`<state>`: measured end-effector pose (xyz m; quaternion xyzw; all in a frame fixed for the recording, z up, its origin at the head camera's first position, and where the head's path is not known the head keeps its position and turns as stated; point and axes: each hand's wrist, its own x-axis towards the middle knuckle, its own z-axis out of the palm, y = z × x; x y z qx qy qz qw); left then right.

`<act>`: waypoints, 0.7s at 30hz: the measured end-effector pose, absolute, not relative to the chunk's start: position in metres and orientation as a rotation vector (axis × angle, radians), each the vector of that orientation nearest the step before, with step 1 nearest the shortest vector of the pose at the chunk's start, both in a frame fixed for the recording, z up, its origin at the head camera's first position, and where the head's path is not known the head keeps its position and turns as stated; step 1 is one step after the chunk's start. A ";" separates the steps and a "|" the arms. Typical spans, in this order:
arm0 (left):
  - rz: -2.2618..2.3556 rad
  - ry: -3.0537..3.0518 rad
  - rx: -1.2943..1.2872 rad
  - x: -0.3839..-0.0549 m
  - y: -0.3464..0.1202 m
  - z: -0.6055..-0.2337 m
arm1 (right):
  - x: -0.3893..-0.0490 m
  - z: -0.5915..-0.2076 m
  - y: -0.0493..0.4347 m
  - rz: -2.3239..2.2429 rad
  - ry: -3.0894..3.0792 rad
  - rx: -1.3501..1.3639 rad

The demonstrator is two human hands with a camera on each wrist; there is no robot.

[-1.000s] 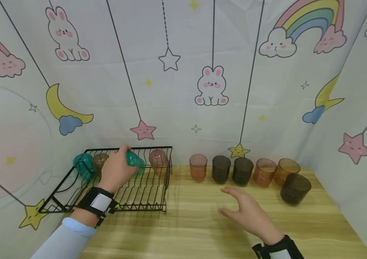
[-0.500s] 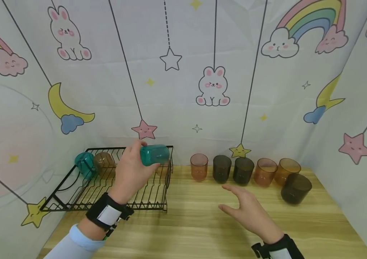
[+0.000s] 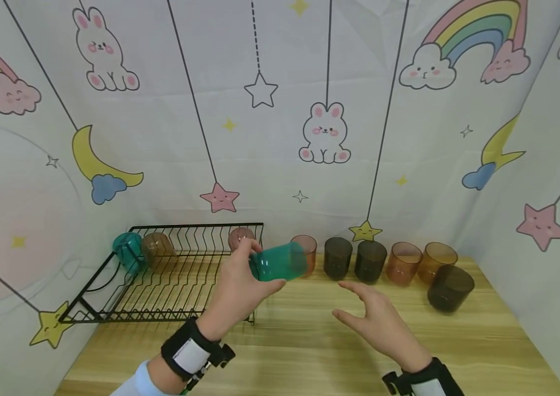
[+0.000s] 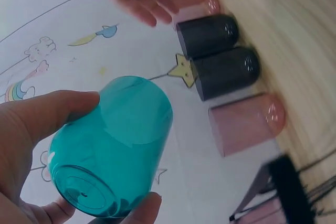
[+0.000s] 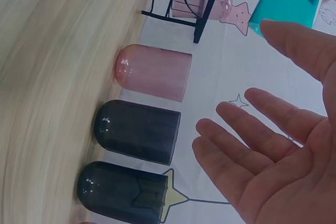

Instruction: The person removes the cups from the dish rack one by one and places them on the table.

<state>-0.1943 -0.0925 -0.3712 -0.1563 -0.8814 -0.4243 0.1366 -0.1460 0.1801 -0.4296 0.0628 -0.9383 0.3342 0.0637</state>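
Observation:
A clear teal cup (image 3: 280, 262) lies on its side in the air, its base end in the fingers and thumb of my left hand (image 3: 237, 289). In the head view its mouth points right and overlaps the pink cup (image 3: 311, 256) behind it. The left wrist view shows the teal cup's round base toward the camera. My right hand (image 3: 386, 327) hovers over the table in front of the dark cups, fingers spread from the thumb and nothing in them. In the right wrist view the teal cup (image 5: 286, 1) appears beyond the right thumb.
On the left stands a black wire dish rack (image 3: 176, 314) with a teal cup (image 3: 128, 250), a brown cup (image 3: 158, 248) and a pinkish cup (image 3: 241, 237). Dark cups (image 3: 337, 258), an orange-pink cup (image 3: 404, 264) and an amber cup (image 3: 439, 258) line the table's back; another dark cup (image 3: 450, 290) sits forward.
My left hand has lifted the teal cup out of the rack and carried it right, tipping it onto its side. The right hand stays nearly where it was.

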 end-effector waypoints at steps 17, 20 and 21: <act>-1.737 -2.582 -0.379 -0.185 -0.064 -0.402 | -0.151 -0.429 0.173 1.487 -2.670 0.072; -1.797 -2.570 -0.359 -0.184 -0.061 -0.404 | -0.152 -0.429 0.170 1.535 -2.644 0.054; -1.813 -2.568 -0.347 -0.184 -0.059 -0.405 | -0.152 -0.428 0.169 1.545 -2.641 0.048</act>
